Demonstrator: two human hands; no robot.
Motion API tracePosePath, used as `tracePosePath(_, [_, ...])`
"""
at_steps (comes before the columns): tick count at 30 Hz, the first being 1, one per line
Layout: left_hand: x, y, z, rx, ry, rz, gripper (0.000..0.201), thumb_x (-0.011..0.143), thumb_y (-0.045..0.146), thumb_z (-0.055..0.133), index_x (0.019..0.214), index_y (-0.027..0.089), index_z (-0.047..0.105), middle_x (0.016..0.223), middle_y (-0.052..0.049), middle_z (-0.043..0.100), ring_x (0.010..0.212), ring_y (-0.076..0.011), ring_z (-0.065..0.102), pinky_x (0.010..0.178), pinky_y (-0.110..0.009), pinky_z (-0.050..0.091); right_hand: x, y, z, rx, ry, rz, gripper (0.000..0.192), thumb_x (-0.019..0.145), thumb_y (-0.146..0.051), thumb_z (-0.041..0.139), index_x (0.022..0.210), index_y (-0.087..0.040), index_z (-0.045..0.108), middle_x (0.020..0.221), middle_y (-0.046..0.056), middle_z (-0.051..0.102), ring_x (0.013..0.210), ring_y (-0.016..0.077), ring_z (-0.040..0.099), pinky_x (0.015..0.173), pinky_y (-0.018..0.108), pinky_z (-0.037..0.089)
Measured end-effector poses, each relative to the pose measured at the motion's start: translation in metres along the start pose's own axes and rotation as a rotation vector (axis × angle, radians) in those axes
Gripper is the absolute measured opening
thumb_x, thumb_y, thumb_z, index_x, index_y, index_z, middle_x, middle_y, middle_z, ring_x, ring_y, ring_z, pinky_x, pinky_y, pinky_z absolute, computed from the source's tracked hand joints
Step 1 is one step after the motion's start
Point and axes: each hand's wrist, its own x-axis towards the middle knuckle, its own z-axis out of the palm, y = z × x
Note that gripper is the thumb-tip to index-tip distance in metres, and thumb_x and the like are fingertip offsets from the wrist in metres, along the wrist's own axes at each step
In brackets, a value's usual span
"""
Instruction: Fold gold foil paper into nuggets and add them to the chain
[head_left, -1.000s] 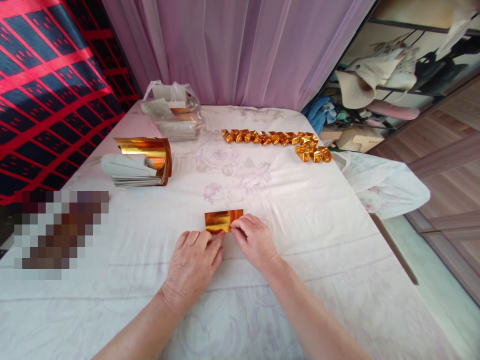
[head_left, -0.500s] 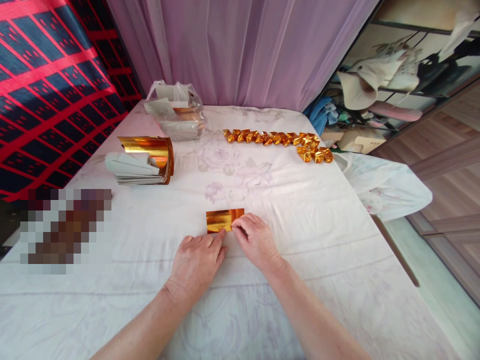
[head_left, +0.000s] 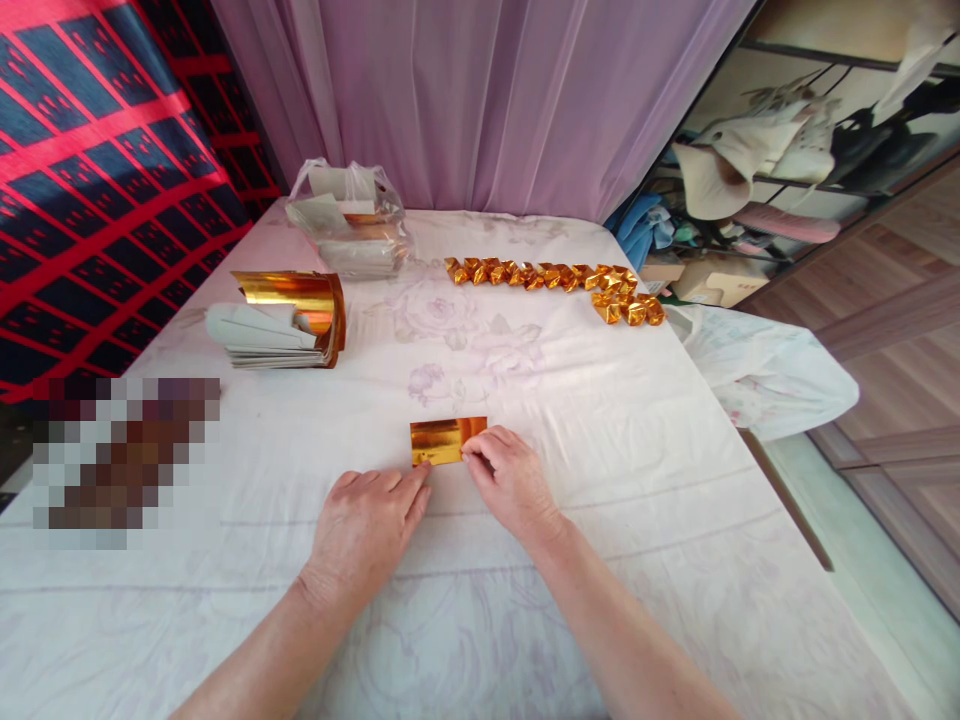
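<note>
A folded sheet of gold foil paper (head_left: 438, 440) lies flat on the white cloth in front of me. My right hand (head_left: 510, 475) is closed at the paper's right end, thumb and index finger pinching its near corner. My left hand (head_left: 373, 515) rests flat with its fingers stretched out, the index fingertip touching the near edge close to the left corner. A curled stack of gold and grey foil sheets (head_left: 292, 290) lies farther off to the left. Along the back runs a row of folded gold foil pieces (head_left: 525, 274), several of them, with a shorter row in front at its right end.
A clear plastic bag (head_left: 356, 245) holding more sheets stands at the back left of the cloth-covered table (head_left: 480, 640). A blurred-out patch (head_left: 124, 460) covers something on the left. A white plastic bag (head_left: 772, 370) hangs by the right edge, beside shelves with a cap (head_left: 720, 175).
My left hand has slid left along the paper's near edge, its index finger now close to the left corner. My right hand keeps its pinch at the right end.
</note>
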Motion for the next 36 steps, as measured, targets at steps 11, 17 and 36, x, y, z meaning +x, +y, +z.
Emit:
tracePosePath(11, [-0.002, -0.006, -0.005, -0.034, -0.029, -0.05, 0.032, 0.1, 0.032, 0.044, 0.104, 0.021, 0.074, 0.07, -0.001, 0.073, 0.062, -0.0203, 0.067, 0.062, -0.036, 0.041, 0.0, -0.001, -0.001, -0.015, -0.025, 0.034, 0.015, 0.086, -0.012, 0.053, 0.08, -0.022, 0.062, 0.082, 0.003, 0.066, 0.081, 0.0176, 0.061, 0.076, 0.03, 0.045])
tracePosePath(17, [-0.001, -0.001, -0.007, -0.062, -0.065, -0.06, 0.032, 0.097, 0.029, 0.045, 0.107, 0.018, 0.073, 0.065, -0.002, 0.07, 0.06, -0.0209, 0.066, 0.06, -0.036, 0.042, 0.006, -0.021, 0.007, -0.188, 0.004, 0.163, 0.019, 0.085, -0.039, 0.065, 0.08, -0.022, 0.058, 0.083, 0.005, 0.063, 0.078, 0.0218, 0.059, 0.072, 0.034, 0.043])
tracePosePath(36, [0.001, 0.0, -0.013, -0.047, -0.141, -0.099, 0.031, 0.096, 0.027, 0.046, 0.11, 0.019, 0.073, 0.068, -0.004, 0.073, 0.062, -0.0242, 0.069, 0.061, -0.037, 0.042, -0.002, -0.009, -0.004, -0.252, 0.014, 0.316, 0.014, 0.081, -0.027, 0.071, 0.077, -0.024, 0.058, 0.083, 0.001, 0.065, 0.078, 0.0203, 0.06, 0.068, 0.032, 0.037])
